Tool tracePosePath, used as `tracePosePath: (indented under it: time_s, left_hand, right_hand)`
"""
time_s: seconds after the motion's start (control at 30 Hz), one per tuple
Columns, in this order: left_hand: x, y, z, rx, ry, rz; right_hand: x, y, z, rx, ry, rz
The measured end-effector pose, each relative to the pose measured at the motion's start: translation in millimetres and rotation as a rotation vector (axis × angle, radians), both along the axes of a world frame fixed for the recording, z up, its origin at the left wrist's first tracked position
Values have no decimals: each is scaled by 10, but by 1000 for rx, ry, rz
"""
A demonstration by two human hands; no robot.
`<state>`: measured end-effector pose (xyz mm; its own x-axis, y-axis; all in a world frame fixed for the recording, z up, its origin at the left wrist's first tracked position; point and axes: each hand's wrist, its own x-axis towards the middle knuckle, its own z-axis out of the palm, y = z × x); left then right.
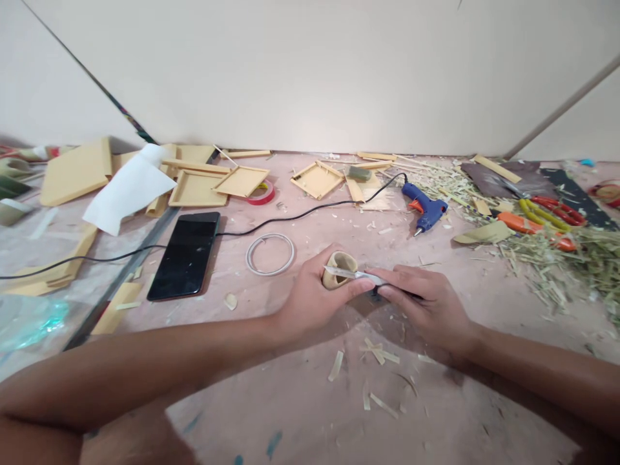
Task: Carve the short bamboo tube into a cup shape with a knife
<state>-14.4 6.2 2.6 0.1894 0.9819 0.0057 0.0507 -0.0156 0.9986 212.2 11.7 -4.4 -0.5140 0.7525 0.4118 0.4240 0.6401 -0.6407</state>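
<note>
My left hand (314, 290) is wrapped round a short hollow bamboo piece (334, 279), its open end facing up. In my right hand (431, 300) is a knife (375, 278), gripped by its handle, which my fingers mostly cover. The blade lies across the rim of the bamboo. My left thumb presses near the base of the blade. Pale shavings (375, 352) lie on the table just below my hands.
A black phone (184, 255) and a white tape roll (270, 254) lie to the left. Behind are a blue glue gun (423, 208) with its black cord, and small wooden frames (317, 179). At right, pliers (542, 213) lie among heaped shavings (547, 265). A pale wall stands behind.
</note>
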Motion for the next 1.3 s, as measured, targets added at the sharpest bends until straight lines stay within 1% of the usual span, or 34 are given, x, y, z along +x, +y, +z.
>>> tracePosePath:
  time_s: [0.2,0.37,0.53,0.83,1.07,1.17,1.3]
  left_hand:
    - [8,3,16,-16,31,4]
    - [9,6,28,-6,14,-23]
    - [-3,-5,33,-12,-7,-50]
    - [-35,-19,-19,48,-47,-54]
    - [-24,-18,-7,107,-5,-52]
    - [-19,-10,-9,96,-9,-54]
    - [-14,-10,-22,29,-25,-49]
  right_hand:
    - [-2,-1,9,-33,-2,-7]
    - [6,-2,10,-56,-21,-2]
    - [2,-6,4,-54,20,11]
    - [-14,-11,8,-89,39,30]
    - [-10,-21,10,-116,33,54]
    - [-8,-22,11,-137,34,55]
    - [-9,-8,8,-125,47,59]
